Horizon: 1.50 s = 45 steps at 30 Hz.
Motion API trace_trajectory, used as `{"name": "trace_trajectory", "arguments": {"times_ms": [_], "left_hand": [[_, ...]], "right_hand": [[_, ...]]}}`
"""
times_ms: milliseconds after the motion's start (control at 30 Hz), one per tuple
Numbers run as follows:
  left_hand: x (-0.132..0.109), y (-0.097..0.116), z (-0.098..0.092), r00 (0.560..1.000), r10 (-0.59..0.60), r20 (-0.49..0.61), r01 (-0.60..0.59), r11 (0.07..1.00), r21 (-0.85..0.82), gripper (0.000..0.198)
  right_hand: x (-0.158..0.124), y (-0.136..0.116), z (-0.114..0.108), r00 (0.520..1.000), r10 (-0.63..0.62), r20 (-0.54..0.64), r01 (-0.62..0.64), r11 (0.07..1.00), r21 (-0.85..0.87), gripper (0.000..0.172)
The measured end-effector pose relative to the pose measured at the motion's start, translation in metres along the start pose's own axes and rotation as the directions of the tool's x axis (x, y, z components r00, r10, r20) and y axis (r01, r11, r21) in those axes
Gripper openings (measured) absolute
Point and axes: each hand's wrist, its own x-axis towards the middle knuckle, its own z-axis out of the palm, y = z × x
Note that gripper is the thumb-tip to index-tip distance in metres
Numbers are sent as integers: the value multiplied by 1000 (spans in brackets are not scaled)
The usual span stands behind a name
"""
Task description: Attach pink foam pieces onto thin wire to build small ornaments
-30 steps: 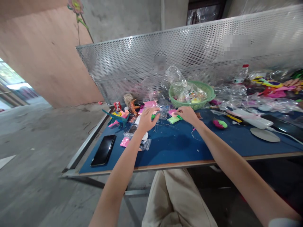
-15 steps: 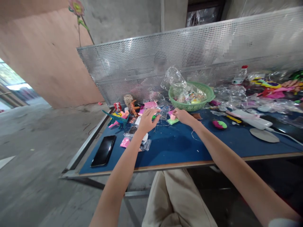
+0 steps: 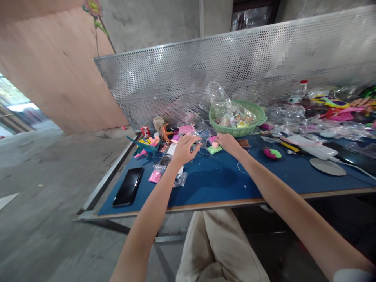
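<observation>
- The pale pink lump (image 3: 215, 145) sits at your right fingertips, over a light green packet (image 3: 214, 150) near the middle of the surface (image 3: 217, 188).
- Your right hand (image 3: 229, 144) has its fingers bunched at the lump; you can't tell from here whether that grip is clamped on it or only touching.
- Your left hand (image 3: 184, 150) curves with a gap between thumb and forefinger; whether that grip pinches anything thin is unclear.
- If you press too hard, the lump, which looks soft, could flatten or stick to the packet under it.
- Fine strands (image 3: 216, 158) lie between your hands; a trailing finger could snag them or drag them into the lump.
- Small packets crowd your left hand, so a sideways sweep of that wrist could scatter them.
- Beside your left forearm, a clear bag holds a pink block (image 3: 154, 176).
- Beyond your right hand, the green basket (image 3: 226, 130) holds small coloured pieces and crumpled clear plastic (image 3: 217, 96) rising above its rim; knock the rim and that plastic could spill out.
- Farther right stands a clear bottle (image 3: 298, 94) with a red cap; you can't tell how full it is.
</observation>
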Motion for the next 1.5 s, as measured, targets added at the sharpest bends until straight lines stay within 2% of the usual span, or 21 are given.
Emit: {"name": "trace_trajectory", "arguments": {"times_ms": [200,300,433,533,700,800,900,1033,1133,1233,1333,1500], "left_hand": [[-1,-2,0,1000,17,-13,-16,1000,10,24],[-2,-3,-1,999,26,-37,-25,999,25,25],[-2,-2,0,996,69,-60,-67,997,33,24],[-1,0,2,996,82,-34,-80,996,41,22],[-1,2,3,998,63,-6,-63,998,19,23],[-1,0,3,999,48,-9,-47,998,32,22],[-1,0,2,997,69,-28,-68,997,36,22],[-1,0,1,999,50,-3,-50,998,37,22],[-1,0,1,999,37,9,-37,999,37,22],[-1,-1,1,998,60,-8,-60,998,33,22],[-1,-2,1,998,53,-19,-53,998,35,22],[-2,-3,1,997,54,-49,-52,998,45,21]], "right_hand": [[-9,-8,4,985,173,-25,-174,979,-105,32],[-9,-5,1,977,208,-44,-209,978,-18,34],[-9,-2,-4,994,108,-21,-100,965,243,27],[-11,3,-5,998,50,44,-63,927,369,31],[-13,18,-3,994,-113,-4,104,896,431,39],[-13,24,-6,986,-165,39,135,904,406,47],[-12,23,-11,989,-142,42,116,921,371,44],[-11,20,-14,998,-55,-5,53,946,319,26],[-10,19,-12,1000,-10,-21,16,954,300,19],[-9,16,-7,1000,15,-11,-11,955,297,24],[-9,14,-3,999,48,0,-45,930,366,33],[-6,16,-4,990,103,-98,-52,903,426,35]]}}
